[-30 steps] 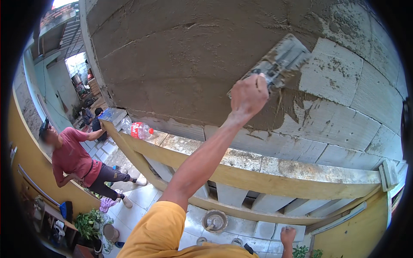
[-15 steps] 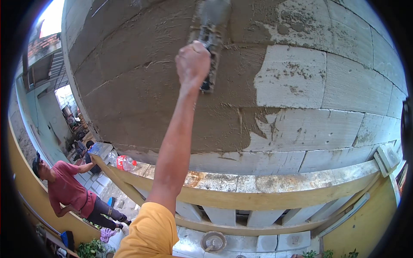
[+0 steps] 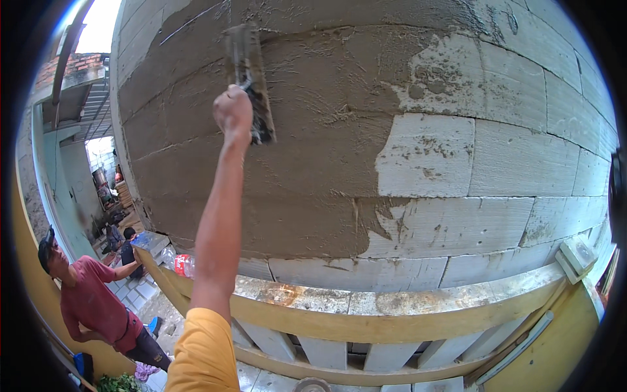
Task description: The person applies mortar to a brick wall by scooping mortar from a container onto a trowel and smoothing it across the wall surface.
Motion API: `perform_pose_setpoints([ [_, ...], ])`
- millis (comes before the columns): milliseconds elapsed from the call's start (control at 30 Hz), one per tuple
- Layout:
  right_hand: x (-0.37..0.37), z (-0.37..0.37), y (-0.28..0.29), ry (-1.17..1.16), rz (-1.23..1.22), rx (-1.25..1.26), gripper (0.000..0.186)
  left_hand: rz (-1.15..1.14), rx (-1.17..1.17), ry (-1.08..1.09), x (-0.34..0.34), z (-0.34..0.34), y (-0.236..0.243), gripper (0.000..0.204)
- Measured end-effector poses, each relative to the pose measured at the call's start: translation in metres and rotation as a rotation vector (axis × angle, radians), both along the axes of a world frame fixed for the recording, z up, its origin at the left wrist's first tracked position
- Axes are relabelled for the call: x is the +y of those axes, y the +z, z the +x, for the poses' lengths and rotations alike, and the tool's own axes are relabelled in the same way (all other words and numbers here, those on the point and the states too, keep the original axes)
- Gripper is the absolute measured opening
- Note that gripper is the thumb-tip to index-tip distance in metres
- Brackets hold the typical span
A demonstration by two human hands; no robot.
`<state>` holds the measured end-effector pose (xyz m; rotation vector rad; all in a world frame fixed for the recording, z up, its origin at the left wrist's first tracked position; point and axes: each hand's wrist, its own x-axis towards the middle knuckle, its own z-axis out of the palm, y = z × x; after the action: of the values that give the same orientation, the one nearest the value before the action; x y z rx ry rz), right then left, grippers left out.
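My left hand (image 3: pixel 233 111) is closed around the handle of a long flat plastering trowel (image 3: pixel 243 49). The trowel stands nearly upright, its blade against the wall's upper left part and smeared with mortar. Around it spreads a coat of wet grey-brown mortar (image 3: pixel 307 160), with ridges and streaks in its surface. To the right the pale wall blocks (image 3: pixel 424 157) are bare or only spotted with mortar. My bare forearm and orange sleeve rise from the lower edge. My right hand is out of the picture.
Below the wall runs a yellow balustrade (image 3: pixel 392 325) with a stained top. A plastic bottle with a red label (image 3: pixel 184 264) lies at its left end, beside a person in a red shirt (image 3: pixel 98 294). Block pieces (image 3: pixel 577 256) rest at the right end; a round bowl (image 3: pixel 312 385) sits below.
My left hand has swept the trowel leftward across the mortar. The whole view has shifted, so the wall and balustrade sit lower in it. The bowl is now mostly cut off.
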<state>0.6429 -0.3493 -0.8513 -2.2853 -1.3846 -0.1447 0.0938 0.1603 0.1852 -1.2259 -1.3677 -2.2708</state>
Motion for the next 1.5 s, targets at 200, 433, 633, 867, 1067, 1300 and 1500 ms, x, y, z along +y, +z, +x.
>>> perform_pose_setpoints([
  [200, -0.078, 0.039, 0.042, -0.163, -0.536, 0.044, 0.03, 0.014, -0.17, -0.424, 0.027, 0.046, 0.155, 0.031],
  [433, -0.079, 0.038, 0.06, -0.177, -0.607, 0.065, 0.027, -0.046, 0.286, -0.396, -0.023, 0.246, 0.181, 0.033],
  [633, -0.024, 0.041, 0.044, -0.242, -0.443, 0.359, 0.024, -0.119, 0.855, -0.173, -0.049, 0.353, 0.078, 0.037],
  [867, -0.022, 0.027, 0.05, 0.16, -0.518, -0.125, 0.023, 0.147, 0.865, 0.365, -0.029, 0.267, 0.126, 0.043],
  [1067, -0.087, 0.022, 0.069, 0.021, -0.718, -0.045, 0.024, -0.025, 0.127, -0.29, 0.009, 0.194, 0.243, 0.033],
  [1300, -0.107, 0.007, 0.057, -0.036, -0.806, -0.08, 0.026, -0.106, 0.633, -0.25, -0.036, 0.343, 0.202, 0.038],
  [1500, 0.017, 0.025, 0.035, 0.078, -0.608, -0.07, 0.025, -0.237, 1.041, -0.206, -0.054, 0.39, 0.079, 0.05],
])
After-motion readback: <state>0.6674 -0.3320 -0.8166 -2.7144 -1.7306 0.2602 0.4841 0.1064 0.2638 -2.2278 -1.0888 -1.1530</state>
